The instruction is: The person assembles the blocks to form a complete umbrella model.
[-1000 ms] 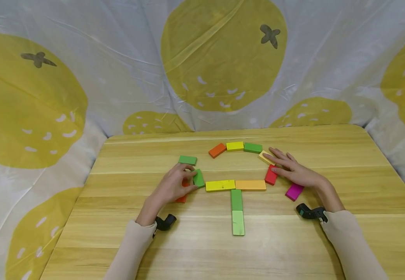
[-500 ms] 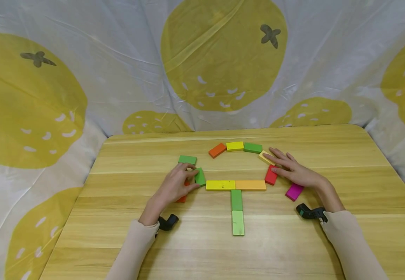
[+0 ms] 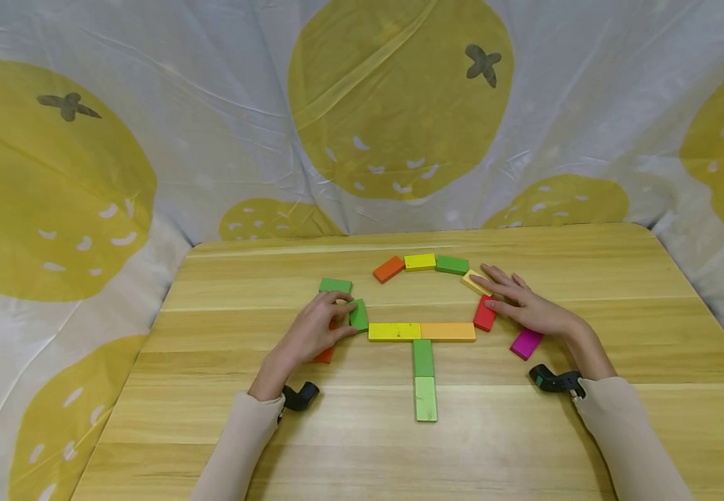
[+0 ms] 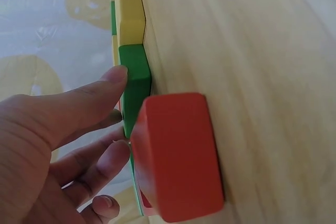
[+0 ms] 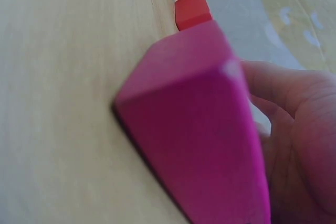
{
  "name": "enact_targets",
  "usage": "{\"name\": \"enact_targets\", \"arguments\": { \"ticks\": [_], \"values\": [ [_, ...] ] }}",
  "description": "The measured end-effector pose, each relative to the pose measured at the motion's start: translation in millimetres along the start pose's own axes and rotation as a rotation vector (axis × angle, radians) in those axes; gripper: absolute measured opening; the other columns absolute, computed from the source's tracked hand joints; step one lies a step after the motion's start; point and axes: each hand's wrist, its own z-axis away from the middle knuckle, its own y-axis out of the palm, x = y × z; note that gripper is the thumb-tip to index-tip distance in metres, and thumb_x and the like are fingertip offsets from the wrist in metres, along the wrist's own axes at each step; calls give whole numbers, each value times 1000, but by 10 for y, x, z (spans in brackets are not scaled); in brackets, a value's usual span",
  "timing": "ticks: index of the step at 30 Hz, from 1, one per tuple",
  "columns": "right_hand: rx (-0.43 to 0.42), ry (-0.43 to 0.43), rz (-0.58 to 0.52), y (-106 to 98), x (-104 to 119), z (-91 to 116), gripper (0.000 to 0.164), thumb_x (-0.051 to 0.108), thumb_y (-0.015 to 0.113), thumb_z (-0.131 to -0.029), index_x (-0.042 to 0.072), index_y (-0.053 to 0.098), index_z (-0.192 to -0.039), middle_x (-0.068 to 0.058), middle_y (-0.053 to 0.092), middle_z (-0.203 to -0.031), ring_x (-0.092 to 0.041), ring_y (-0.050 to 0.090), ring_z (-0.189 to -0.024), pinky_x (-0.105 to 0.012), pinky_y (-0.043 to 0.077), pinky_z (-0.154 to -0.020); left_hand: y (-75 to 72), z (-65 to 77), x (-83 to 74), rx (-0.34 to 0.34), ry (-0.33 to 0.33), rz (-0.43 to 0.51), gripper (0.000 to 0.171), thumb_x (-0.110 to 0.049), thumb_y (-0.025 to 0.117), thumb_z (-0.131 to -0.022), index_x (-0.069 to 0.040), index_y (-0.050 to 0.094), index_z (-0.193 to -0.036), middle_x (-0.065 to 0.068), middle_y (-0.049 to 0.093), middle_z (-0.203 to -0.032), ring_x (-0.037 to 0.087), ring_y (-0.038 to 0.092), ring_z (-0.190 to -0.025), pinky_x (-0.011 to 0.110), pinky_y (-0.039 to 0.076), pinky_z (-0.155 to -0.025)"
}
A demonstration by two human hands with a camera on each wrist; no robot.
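Observation:
In the head view, my left hand (image 3: 311, 327) pinches a green block (image 3: 359, 316) between thumb and fingers. This block lies tilted at the left end of a yellow block (image 3: 394, 332). The left wrist view has my thumb on the same green block (image 4: 135, 74), with a red-orange block (image 4: 184, 156) nearer the camera. My right hand (image 3: 533, 309) lies with extended fingers over a cream block (image 3: 473, 280) and a red block (image 3: 484, 314). Partly beneath that hand is a magenta block (image 3: 526, 344), which fills much of the right wrist view.
An orange block (image 3: 448, 332) continues the yellow one, with a green block (image 3: 423, 358) and a light green block (image 3: 425, 399) below. An arc holds orange-red (image 3: 389, 269), yellow (image 3: 420, 261) and green (image 3: 452, 264) blocks. Another green block (image 3: 335, 286) lies beyond my left hand.
My left hand has shifted slightly right, bringing the pinched green block closer to the yellow block's left end. The yellow block has straightened a little. My right hand stays put.

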Motion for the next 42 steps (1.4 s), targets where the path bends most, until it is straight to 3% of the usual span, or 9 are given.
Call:
{"name": "enact_targets", "arguments": {
  "ticks": [7, 9, 12, 14, 16, 22, 27, 35, 42],
  "values": [
    [-1, -1, -3, 4, -8, -5, 60, 26, 50, -110, 23, 29, -165, -15, 0, -175, -44, -11, -160, -66, -14, -124, -32, -56, 27, -14, -3, 50, 46, -21, 80, -92, -1, 70, -132, 15, 63, -141, 33, 57, -129, 53, 43, -117],
    [0, -2, -7, -1, -9, -3, 60, 26, 51, -110, 23, 29, -165, -16, 0, -175, -45, -11, -160, -67, -14, -124, -61, -120, 12, -36, -3, 83, 41, -19, 79, -93, -1, 72, -129, 15, 65, -137, 33, 61, -121, 52, 50, -109],
    [0, 1, -7, -7, -19, 0, 60, 27, 51, -110, 24, 29, -165, -15, 0, -175, -44, -10, -160, -67, -14, -124, -95, -290, -31, -74, -5, 108, 33, -15, 76, -95, -1, 74, -125, 16, 69, -130, 33, 64, -112, 52, 52, -105],
    [0, 1, -5, -11, -27, 2, 60, 27, 51, -110, 24, 29, -165, -15, 0, -175, -44, -10, -160, -66, -14, -124, -112, -437, -57, -78, -26, 127, 31, -15, 74, -97, -1, 75, -124, 15, 70, -127, 33, 64, -105, 49, 56, -92],
    [0, 1, -5, -12, -32, 3, 60, 27, 51, -110, 24, 28, -165, -15, 0, -175, -44, -10, -161, -66, -14, -124, -122, -595, -67, -73, -44, 129, 30, -16, 72, -98, -2, 75, -125, 16, 71, -126, 32, 64, -103, 47, 56, -90],
    [6, 3, -14, -14, -23, 6, 60, 27, 50, -110, 24, 28, -165, -15, 0, -175, -44, -12, -160, -67, -14, -124, -129, -998, -61, 3, -76, 127, 34, -19, 72, -98, -7, 72, -131, 16, 70, -130, 24, 63, -86, 37, 52, -83],
    [7, 10, -20, -17, -8, 3, 59, 27, 50, -110, 24, 29, -165, -15, -1, -176, -44, -12, -160, -66, -15, -124, -87, -1189, -75, 85, -86, 138, 38, -19, 75, -96, -10, 71, -133, 16, 70, -125, 19, 54, -76, 30, 46, -73],
    [8, 21, -15, -9, -8, -15, 59, 28, 51, -110, 26, 29, -165, -13, -1, -176, -43, -14, -160, -66, -14, -124, -11, -1174, -69, 114, -101, 52, 39, -19, 79, -93, -14, 72, -130, 12, 71, -116, 24, 59, -94, 32, 46, -81],
    [5, 21, -21, -8, -22, 0, 59, 27, 50, -110, 26, 29, -165, -13, -1, -176, -43, -15, -160, -67, -15, -123, -30, -1049, -15, 120, -88, 69, 36, -18, 80, -92, -12, 74, -127, 12, 71, -112, 22, 60, -91, 29, 47, -77]
  ]
}}
